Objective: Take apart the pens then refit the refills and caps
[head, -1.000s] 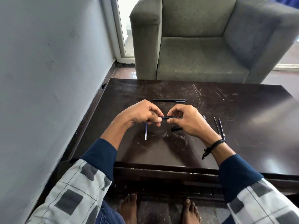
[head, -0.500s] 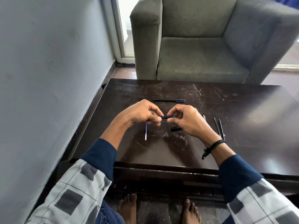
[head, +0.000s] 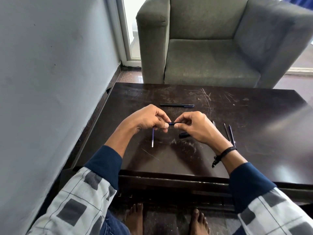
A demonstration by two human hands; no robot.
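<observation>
Head view looks down on a dark, scratched surface [head: 254, 116] with both hands raised just above its middle. Left hand [head: 147, 118] and right hand [head: 194, 126] meet at a short blue barrel [head: 172, 123], held level between them. Each hand's thumb and fingers [head: 165, 119] are pinched tight on one end of it, with the other fingers curled in.

A thin blue refill [head: 152, 137] points toward the near edge from under the left hand. Its far end is hidden by the hand, so whether it is held or lies on the surface cannot be told. A black cap [head: 184, 135] lies on the surface just under the right hand. Beyond the hands a whole dark pen [head: 177, 105] lies crosswise.

To the right of the right wrist two thin dark rods [head: 231, 135] lie side by side, nearly parallel. The tip of another piece [head: 214, 123] shows behind the right hand. A black band [head: 223, 153] circles the right wrist. A grey armchair [head: 211, 65] stands past the far edge, and a pale wall [head: 50, 82] is on the left.
</observation>
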